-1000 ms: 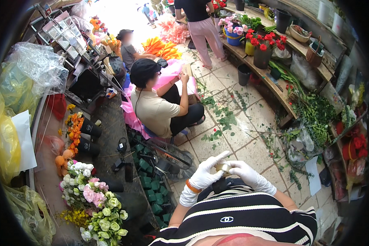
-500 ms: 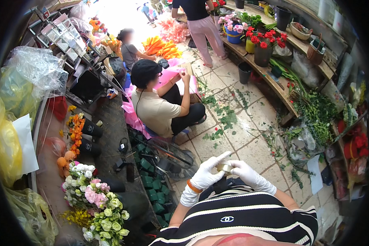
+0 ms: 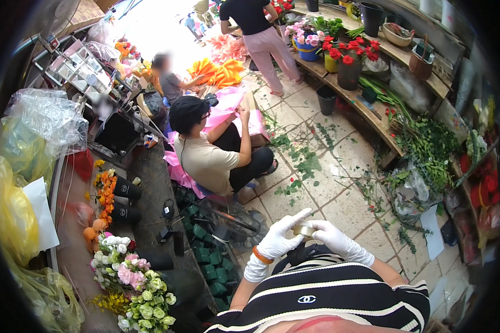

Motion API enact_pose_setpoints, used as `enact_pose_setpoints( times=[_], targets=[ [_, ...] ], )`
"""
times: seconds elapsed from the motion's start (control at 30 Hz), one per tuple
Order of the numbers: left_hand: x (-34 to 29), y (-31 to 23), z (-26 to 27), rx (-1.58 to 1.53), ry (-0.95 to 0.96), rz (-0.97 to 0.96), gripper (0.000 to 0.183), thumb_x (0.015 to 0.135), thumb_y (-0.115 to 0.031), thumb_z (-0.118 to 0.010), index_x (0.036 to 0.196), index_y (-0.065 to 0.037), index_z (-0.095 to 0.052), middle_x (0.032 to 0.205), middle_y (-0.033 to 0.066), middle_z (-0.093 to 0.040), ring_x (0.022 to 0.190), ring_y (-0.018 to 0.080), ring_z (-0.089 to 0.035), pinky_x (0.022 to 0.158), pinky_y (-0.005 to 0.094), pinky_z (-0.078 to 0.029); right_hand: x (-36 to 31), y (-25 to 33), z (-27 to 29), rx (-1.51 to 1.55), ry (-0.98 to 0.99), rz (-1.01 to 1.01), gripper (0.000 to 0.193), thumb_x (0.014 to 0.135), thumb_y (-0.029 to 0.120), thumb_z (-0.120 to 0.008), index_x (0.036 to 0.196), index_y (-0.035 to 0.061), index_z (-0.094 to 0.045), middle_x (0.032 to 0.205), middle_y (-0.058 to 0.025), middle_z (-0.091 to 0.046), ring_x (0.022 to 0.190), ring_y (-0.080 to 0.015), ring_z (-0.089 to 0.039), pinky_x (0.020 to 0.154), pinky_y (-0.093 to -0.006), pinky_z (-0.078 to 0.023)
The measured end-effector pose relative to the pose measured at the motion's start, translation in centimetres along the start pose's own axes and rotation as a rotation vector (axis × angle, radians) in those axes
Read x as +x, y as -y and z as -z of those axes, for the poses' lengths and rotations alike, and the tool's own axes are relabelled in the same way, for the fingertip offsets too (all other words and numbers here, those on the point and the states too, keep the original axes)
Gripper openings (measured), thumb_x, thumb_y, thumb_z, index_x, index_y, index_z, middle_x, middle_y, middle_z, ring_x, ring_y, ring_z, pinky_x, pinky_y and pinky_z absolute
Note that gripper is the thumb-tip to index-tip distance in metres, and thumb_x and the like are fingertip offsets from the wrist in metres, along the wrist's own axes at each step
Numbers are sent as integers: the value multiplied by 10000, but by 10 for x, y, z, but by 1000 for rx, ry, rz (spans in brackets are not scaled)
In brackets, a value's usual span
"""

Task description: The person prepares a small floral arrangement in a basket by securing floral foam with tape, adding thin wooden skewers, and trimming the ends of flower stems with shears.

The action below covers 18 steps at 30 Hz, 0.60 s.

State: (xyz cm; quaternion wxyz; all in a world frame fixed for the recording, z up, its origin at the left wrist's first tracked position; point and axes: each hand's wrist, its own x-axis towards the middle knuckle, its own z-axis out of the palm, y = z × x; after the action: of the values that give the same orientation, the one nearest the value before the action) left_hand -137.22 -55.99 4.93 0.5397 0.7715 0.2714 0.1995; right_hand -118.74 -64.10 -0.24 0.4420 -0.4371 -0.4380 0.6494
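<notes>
In front of my waist, both hands meet at a small pale roll of tape. My left hand, in a white glove with an orange band at the wrist, is closed on its left side, the index finger stretched out above it. White-gloved too, my right hand pinches the roll from the other side. Parts of the roll are covered by the fingers. Beyond my hands lies the tiled floor, strewn with leaves and red petals.
A seated person in a beige shirt handles pink wrapping. Another person stands farther off. White, pink and green flowers and green foam blocks are at left. A wooden shelf with red flowers runs along the right.
My hands keep their hold on the roll with hardly any movement. The view has shifted slightly. An orange bundle beside the far seated person has changed shape.
</notes>
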Motion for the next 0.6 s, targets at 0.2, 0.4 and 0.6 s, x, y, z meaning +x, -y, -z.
enact_pose_setpoints(
  times=[0.2,0.4,0.6],
  targets=[
    [29,5,-28,-35,2,25,662,758,20,-659,1390,-53,-475,1038,65,-643,942,121,-594,862,268,-469,-8,5,35,-139,-25,138,352,801,83,-462,1102,-13,-616,967,-86,-651,900,-134,-583,817,-294,-475],
    [80,4,-70,-275,74,129,666,724,34,-653,1368,-53,-503,1074,101,-637,1005,176,-604,927,291,-445,-41,12,91,-56,-95,106,339,796,55,-452,1088,-23,-606,949,-83,-648,921,-147,-580,861,-300,-460],
    [142,-18,-122,-16,265,-82,673,732,26,-674,1373,-5,-472,1099,99,-657,1021,146,-600,945,293,-438,-95,23,144,114,-190,5,406,938,284,-601,1210,-16,-564,1080,-58,-624,1020,-116,-540,894,-270,-441]
  ],
)
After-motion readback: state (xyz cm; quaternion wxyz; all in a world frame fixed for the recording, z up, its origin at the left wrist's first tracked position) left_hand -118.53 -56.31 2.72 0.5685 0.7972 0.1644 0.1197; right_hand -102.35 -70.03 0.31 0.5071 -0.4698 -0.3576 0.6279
